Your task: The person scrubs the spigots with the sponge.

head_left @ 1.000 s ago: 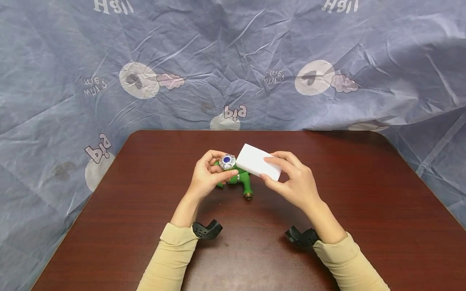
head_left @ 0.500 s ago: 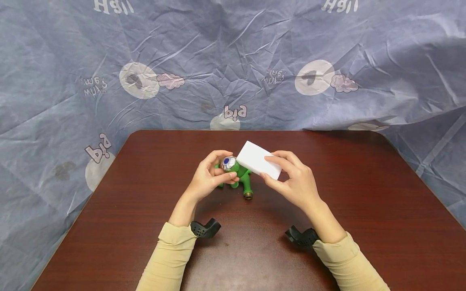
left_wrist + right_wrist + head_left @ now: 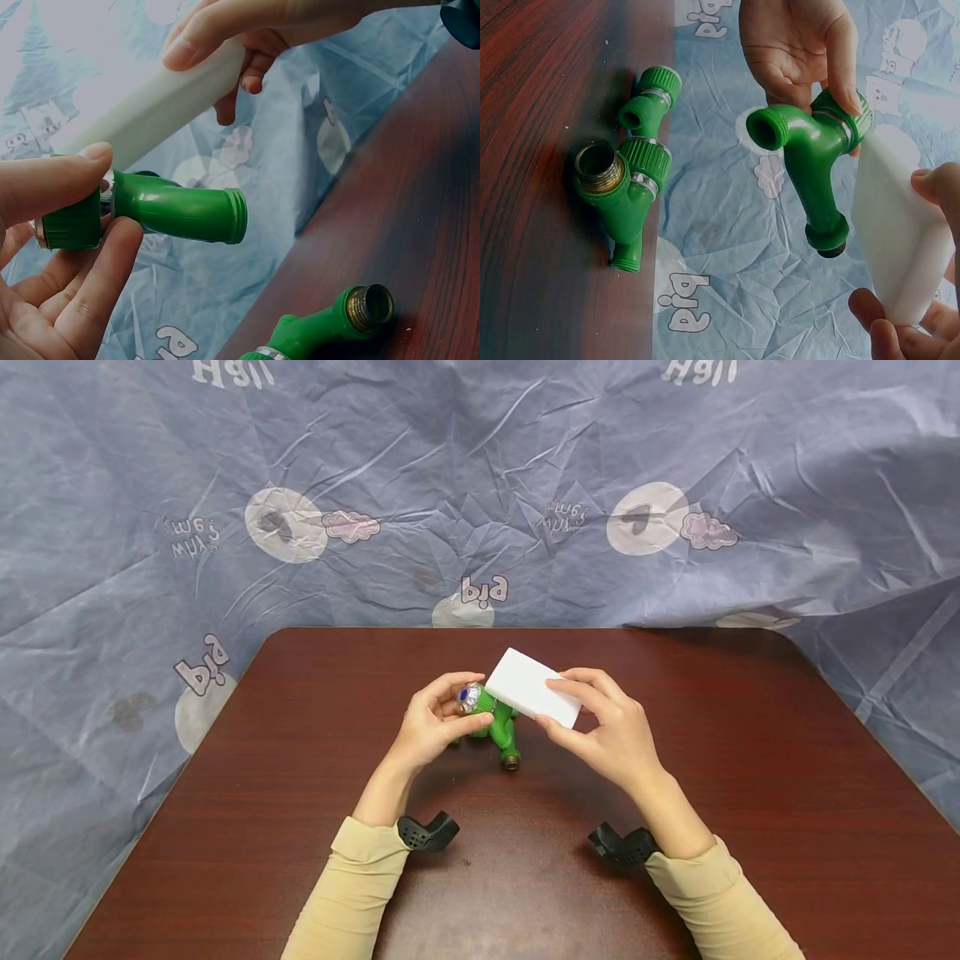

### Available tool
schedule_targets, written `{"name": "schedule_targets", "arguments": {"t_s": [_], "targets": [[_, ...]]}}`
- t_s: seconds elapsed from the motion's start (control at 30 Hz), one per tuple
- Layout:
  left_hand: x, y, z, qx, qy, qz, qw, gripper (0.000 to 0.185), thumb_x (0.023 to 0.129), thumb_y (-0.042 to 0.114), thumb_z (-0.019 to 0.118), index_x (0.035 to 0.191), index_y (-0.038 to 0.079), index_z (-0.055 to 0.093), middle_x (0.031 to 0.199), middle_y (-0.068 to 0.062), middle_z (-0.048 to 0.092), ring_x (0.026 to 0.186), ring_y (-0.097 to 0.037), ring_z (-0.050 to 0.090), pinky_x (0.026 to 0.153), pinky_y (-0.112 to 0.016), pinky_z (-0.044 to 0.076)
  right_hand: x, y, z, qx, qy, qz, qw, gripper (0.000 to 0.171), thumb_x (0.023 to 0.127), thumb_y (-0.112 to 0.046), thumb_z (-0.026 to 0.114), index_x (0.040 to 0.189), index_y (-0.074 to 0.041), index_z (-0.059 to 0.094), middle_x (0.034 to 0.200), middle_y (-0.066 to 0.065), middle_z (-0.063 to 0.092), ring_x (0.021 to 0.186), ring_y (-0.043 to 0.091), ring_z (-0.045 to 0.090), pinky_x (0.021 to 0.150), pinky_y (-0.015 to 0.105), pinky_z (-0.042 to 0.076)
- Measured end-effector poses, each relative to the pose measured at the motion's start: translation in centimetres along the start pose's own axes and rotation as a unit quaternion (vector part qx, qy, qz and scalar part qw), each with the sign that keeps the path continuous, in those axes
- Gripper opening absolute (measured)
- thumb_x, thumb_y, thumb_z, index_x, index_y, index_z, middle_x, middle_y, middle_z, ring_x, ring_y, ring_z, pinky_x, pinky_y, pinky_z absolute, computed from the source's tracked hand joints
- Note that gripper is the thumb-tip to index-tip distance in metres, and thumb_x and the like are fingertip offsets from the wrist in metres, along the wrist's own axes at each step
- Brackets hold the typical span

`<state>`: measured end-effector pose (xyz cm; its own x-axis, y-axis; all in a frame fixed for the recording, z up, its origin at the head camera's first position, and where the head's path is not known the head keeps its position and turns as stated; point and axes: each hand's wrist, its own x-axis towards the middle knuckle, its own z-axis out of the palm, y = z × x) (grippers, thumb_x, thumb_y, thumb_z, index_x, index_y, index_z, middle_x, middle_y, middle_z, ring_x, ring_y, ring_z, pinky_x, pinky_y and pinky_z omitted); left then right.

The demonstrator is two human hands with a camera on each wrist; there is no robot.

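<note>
Over a dark wood table the left hand is pinching a green tap by its collar, looking rigid and light, while the right hand is gripping a sponge, probably soft, against it, fingers curled on its edges.

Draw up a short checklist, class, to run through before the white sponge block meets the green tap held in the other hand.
1. Left hand grips the green tap by its knob end: ok.
2. Right hand pinches the white sponge block: ok.
3. Block touching the held tap: cannot tell.
4. Tap lifted off the table: ok.
5. Other green fittings lie apart on the table: ok.
</note>
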<state>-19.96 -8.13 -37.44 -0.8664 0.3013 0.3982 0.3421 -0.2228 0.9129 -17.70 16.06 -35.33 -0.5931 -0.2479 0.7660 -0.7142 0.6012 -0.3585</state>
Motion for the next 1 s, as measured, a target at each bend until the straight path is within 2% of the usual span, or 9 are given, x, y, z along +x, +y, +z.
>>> {"name": "schedule_targets", "arguments": {"t_s": [0.1,0.3,0.53,0.63,0.77,0.87,1.0], "targets": [[-0.04,-0.04,-0.02,0.004,0.008,-0.003,1.0,0.05,0.072,-0.016,0.071,0.117,-0.007,0.055,0.095,-0.009,0.061,0.073,-0.015,0.063,0.06,-0.023,0.054,-0.06,-0.01,0.07,0.004,-0.005,-0.006,1.0,0.038,0.068,-0.018,0.079,0.104,-0.013,0.071,0.106,0.003,0.062,0.081,0.016,0.061,0.066,0.013,0.044],[-0.1,0.03,0.1,0.006,0.019,-0.022,0.9996,0.05,0.067,-0.018,0.074,0.111,-0.007,0.054,0.092,-0.006,0.063,0.071,-0.013,0.064,0.059,-0.021,0.051,-0.14,-0.04,0.41,0.016,-0.032,-0.04,0.999,0.035,0.073,-0.025,0.078,0.106,-0.015,0.07,0.106,0.005,0.062,0.087,0.019,0.062,0.061,0.028,0.047],[-0.07,-0.04,0.25,-0.033,0.021,-0.026,0.9989,0.049,0.065,-0.022,0.07,0.109,-0.01,0.052,0.092,-0.004,0.065,0.077,-0.014,0.065,0.065,-0.023,0.054,-0.06,-0.07,0.39,0.009,-0.053,-0.079,0.995,0.036,0.078,-0.035,0.074,0.106,-0.013,0.07,0.108,0.006,0.061,0.088,0.019,0.062,0.058,0.03,0.048],[-0.05,0.06,0.28,-0.047,0.025,-0.027,0.9982,0.049,0.066,-0.022,0.069,0.11,-0.014,0.05,0.091,-0.003,0.066,0.077,-0.014,0.065,0.065,-0.024,0.055,-0.01,0.13,0.09,-0.002,-0.057,-0.072,0.996,0.036,0.074,-0.031,0.077,0.105,-0.013,0.071,0.109,0.006,0.061,0.09,0.019,0.061,0.059,0.03,0.048],[-0.04,0.33,0.2,-0.044,0.035,-0.034,0.9978,0.05,0.067,-0.02,0.07,0.112,-0.016,0.049,0.09,-0.004,0.066,0.076,-0.013,0.066,0.063,-0.023,0.055,-0.11,0.5,-0.16,-0.016,-0.041,-0.05,0.998,0.038,0.068,-0.022,0.079,0.104,-0.015,0.071,0.108,0.006,0.061,0.089,0.019,0.062,0.057,0.03,0.046],[-0.02,0.48,0.15,-0.036,0.043,-0.042,0.9976,0.049,0.068,-0.018,0.071,0.112,-0.014,0.05,0.089,-0.004,0.066,0.074,-0.013,0.066,0.061,-0.022,0.054,-0.16,0.6,-0.19,-0.027,-0.023,-0.031,0.999,0.038,0.066,-0.018,0.078,0.103,-0.017,0.072,0.107,0.004,0.062,0.087,0.019,0.062,0.055,0.03,0.045],[-0.01,0.51,0.23,-0.037,0.046,-0.045,0.9972,0.047,0.068,-0.018,0.071,0.111,-0.012,0.052,0.088,-0.004,0.066,0.073,-0.013,0.066,0.061,-0.022,0.054,-0.07,0.36,-0.29,-0.027,-0.005,-0.01,1.0,0.037,0.066,-0.018,0.078,0.102,-0.015,0.072,0.106,0.003,0.062,0.084,0.018,0.062,0.058,0.028,0.046]]}}
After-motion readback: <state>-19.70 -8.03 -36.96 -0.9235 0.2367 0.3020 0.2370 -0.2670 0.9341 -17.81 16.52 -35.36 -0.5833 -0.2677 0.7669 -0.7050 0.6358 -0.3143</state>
